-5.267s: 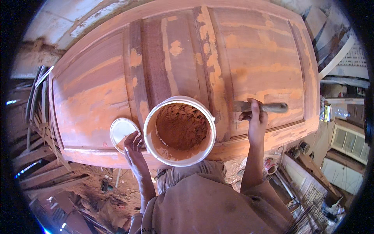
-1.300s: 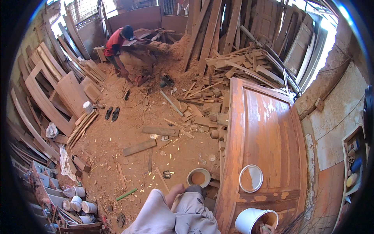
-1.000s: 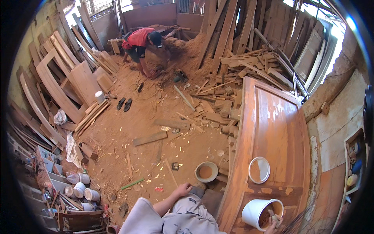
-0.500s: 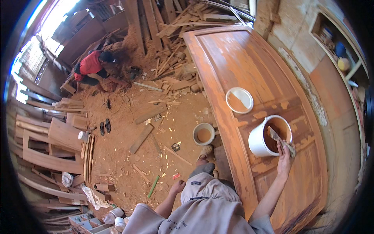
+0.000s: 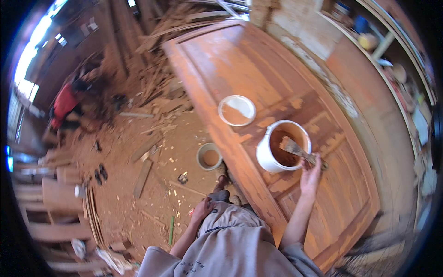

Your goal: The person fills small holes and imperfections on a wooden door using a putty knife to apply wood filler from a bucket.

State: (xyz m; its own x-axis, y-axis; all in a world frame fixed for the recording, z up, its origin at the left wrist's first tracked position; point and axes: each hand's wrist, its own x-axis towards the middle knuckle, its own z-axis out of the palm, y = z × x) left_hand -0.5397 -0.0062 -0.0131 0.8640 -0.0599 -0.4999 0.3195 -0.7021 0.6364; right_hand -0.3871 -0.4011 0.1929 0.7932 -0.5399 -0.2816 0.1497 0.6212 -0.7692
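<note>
Now right hand (image 5: 310, 174) gripping brush (image 5: 297, 150), bristles over white bucket (image 5: 277, 152) on door (image 5: 295, 115); left hand (image 5: 201, 211) loosely curled, empty, on knee.

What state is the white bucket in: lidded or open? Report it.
Open. The white bucket stands upright, reddish-brown filling showing; its lid lies apart on the door.

Clad in a loose grey garment, wrinkled and dusty, spreading across the lower middle of the view, with small dark printed marks low on the cloth, too blurred to make out. Short sleeves, ending near the elbows; both forearms bare below them. No gloves, watch or rings visible on the left hand (image 5: 201, 211) or the right hand (image 5: 310, 174). One bare foot (image 5: 221, 183) showing beyond the cloth.
</note>
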